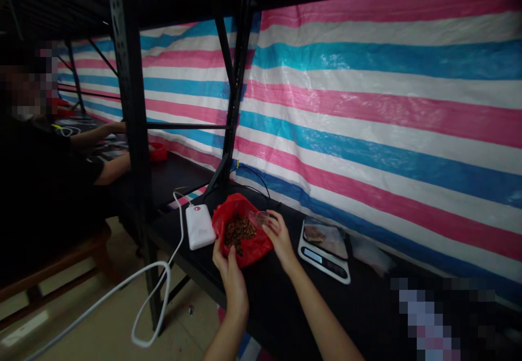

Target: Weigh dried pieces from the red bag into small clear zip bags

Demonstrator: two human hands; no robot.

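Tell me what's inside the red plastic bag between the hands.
A heap of small brown pieces shows inside the red bag. The heap hides the bag's bottom and whatever lies beneath its top layer. Their exact kind is unclear.

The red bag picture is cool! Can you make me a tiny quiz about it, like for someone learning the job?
1. True or false: the right hand holds a small clear cup.
2. Which sits closer to the red bag? A) the white power bank B) the scale
3. Fill in: the little bits inside the bag are coloured ____.

Key: 1. true; 2. A; 3. brown.
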